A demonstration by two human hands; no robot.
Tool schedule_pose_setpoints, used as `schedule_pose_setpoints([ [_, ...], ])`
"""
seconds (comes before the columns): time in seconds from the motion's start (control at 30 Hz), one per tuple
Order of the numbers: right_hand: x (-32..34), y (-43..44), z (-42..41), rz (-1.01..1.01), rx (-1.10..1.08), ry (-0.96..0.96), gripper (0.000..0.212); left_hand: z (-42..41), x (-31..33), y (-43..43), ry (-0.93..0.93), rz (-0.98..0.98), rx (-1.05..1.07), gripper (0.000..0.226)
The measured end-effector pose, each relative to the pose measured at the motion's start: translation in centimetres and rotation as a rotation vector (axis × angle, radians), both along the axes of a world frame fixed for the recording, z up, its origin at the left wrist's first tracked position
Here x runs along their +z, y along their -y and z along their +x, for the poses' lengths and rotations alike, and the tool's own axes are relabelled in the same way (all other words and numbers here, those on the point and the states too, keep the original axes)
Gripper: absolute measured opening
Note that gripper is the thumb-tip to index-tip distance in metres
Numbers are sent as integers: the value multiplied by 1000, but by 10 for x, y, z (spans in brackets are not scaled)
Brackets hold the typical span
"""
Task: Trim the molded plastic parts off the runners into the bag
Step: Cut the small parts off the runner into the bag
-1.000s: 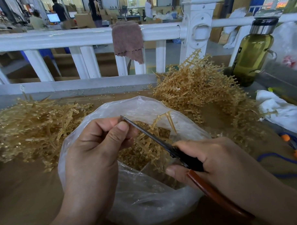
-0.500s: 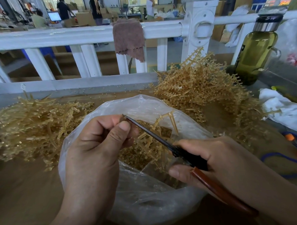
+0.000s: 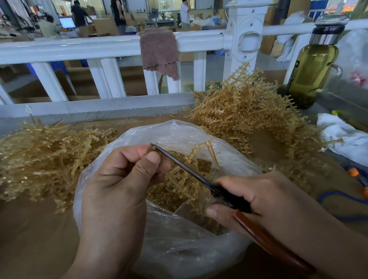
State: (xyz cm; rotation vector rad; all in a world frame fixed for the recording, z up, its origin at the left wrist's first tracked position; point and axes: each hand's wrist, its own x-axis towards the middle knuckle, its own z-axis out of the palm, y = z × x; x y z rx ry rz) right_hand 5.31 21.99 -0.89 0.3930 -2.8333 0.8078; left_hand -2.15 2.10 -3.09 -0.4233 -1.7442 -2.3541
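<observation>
We hold our left hand over the open mouth of the clear plastic bag, fingers curled, with thumb and forefinger pinched together on one end of a tan runner. The runner branches out to the right above the bag, and small parts are attached along its arms. Our right hand is wrapped around the scissors, thumb underneath and fingers folded over the dark neck, and the reddish-brown handle sticks out toward our wrist. The blades read as one thin dark line running up and left across the runner, with their tip right at our left thumb and forefinger. Inside the bag lies a heap of loose parts.

The bag sits on a brown table. To its left is a pile of bare strips, and to its right a taller pile of runners with the parts on them. A white railing stands behind the table with a brownish cloth draped over it. At the far right stands a bottle of yellow-green liquid with a metal cap. It has a dark label strip down its side, but the print is too small for us to read. Near it lie a white rag and a blue cord with orange pieces.
</observation>
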Motion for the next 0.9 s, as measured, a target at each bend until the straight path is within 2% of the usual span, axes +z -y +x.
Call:
schedule_pose_setpoints([
  [0.2,-6,1,-3,-72,-17,19,49,-2,4,1,93,55,-16,10],
  [0.27,-5,0,-3,-159,-72,19,51,-5,5,2,171,137,-46,15],
  [0.43,-3,4,-1,-432,-79,46,50,-3,6,-4,244,214,-114,6],
  [0.63,-9,12,-3,-671,-117,-27,36,4,8,-10,313,292,-168,8],
  [0.7,-11,15,-4,-802,-135,-41,35,9,8,-15,309,290,-207,5],
  [0.8,-15,14,-7,-1024,-183,-58,35,16,6,-21,259,265,-214,16],
  [0.9,-19,9,-8,-1092,-205,-67,38,21,3,-26,168,191,-192,25],
])
